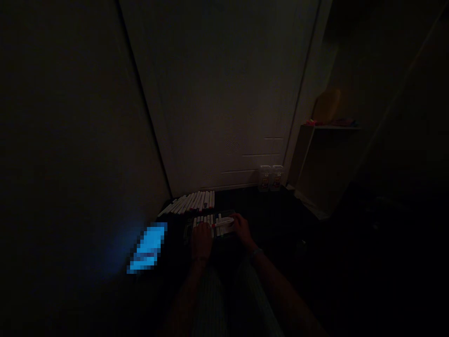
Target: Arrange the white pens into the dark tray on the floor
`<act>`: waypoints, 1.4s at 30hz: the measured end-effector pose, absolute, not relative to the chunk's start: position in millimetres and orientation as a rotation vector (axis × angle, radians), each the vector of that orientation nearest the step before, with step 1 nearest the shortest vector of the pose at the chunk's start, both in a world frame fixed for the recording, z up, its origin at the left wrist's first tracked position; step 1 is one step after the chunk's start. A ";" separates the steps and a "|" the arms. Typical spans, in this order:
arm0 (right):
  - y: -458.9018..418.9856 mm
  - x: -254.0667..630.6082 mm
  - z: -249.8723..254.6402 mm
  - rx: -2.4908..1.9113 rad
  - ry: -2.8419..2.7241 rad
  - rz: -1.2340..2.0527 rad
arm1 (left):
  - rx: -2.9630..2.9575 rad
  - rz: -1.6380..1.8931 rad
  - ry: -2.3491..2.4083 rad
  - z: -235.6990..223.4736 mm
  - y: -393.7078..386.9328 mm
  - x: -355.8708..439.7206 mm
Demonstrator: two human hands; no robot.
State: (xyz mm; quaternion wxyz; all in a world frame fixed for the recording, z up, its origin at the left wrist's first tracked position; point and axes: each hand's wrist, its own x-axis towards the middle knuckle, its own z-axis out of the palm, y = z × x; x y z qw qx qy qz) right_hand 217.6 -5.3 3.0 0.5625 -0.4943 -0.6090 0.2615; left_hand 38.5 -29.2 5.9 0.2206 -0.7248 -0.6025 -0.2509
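Observation:
The picture is very dark. My right hand (242, 230) is closed on the end of a white marker (224, 221), which lies roughly level and points left, with a reddish tip toward my other hand. My left hand (202, 241) rests at the near side of a row of white markers (207, 219) standing side by side in what looks like a low holder. Its fingers are bent over the markers, and the dark hides whether they grip one. More upright markers (220, 229) show between the two hands.
Several white markers (196, 202) lie fanned out on the dark tabletop (242, 199) behind the row. Two clear containers (271, 179) stand at the back right by the wall. A bright blurred screen (149, 248) glows at the left. A cabinet (319, 164) rises on the right.

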 end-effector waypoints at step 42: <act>-3.7 217.2 2.5 -1.189 -1.435 0.589 | -2.013 -0.675 -1.634 5.1 -29.4 37.9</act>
